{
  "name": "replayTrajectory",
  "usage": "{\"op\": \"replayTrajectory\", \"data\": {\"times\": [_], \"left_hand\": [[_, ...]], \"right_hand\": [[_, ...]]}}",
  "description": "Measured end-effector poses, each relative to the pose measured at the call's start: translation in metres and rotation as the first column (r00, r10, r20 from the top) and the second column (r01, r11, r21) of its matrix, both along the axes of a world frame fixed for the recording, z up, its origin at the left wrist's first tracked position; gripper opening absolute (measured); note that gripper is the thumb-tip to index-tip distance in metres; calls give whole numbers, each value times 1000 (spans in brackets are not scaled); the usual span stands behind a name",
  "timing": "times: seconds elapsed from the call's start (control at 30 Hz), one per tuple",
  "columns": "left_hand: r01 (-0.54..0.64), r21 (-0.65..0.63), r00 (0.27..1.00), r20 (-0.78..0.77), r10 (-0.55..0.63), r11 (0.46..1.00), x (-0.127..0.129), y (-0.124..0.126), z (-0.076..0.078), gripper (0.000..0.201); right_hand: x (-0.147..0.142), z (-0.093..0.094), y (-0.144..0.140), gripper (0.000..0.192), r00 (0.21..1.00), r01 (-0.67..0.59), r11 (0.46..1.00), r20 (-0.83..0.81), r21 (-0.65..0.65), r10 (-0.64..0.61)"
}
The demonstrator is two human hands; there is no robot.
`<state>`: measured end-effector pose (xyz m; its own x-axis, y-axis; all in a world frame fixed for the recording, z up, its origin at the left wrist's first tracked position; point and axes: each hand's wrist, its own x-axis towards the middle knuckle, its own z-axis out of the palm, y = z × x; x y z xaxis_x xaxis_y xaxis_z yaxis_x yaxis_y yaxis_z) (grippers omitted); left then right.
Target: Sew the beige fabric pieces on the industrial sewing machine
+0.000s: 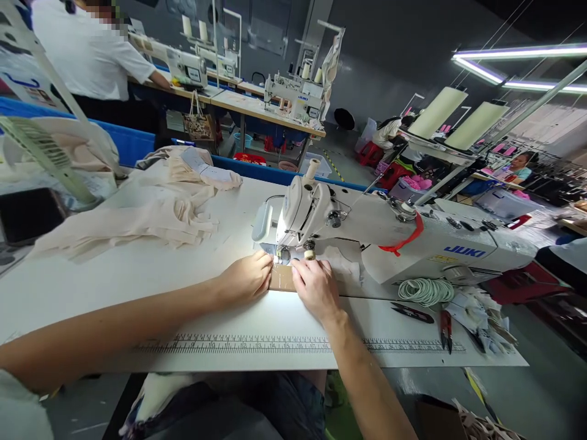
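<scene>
Left hand (250, 275) and right hand (317, 284) seen curled under sewing machine's (353, 214) needle end; whether anything is gripped cannot be told. Cream fabric (151, 217) piled left on counter (257, 321).

From one camera on the person's head, we look forward and steeply down over a white tabletop with a printed black ruler (257, 318) across the lower frame. A white metal sewing machine (367, 217) sits close, right of centre; a dark grey wall (389, 73) stands far off, upper centre.
</scene>
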<state>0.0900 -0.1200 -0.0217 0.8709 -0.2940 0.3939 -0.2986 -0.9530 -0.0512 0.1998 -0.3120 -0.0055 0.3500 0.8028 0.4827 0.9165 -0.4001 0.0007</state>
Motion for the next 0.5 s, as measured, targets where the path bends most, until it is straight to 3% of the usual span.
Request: {"op": "replayTrajectory", "data": {"times": [0.5], "left_hand": [[-12, 16, 1000, 11, 12, 1000, 6, -5, 2, 35]], "right_hand": [[3, -3, 1, 28, 995, 15, 999, -97, 33, -12]]}}
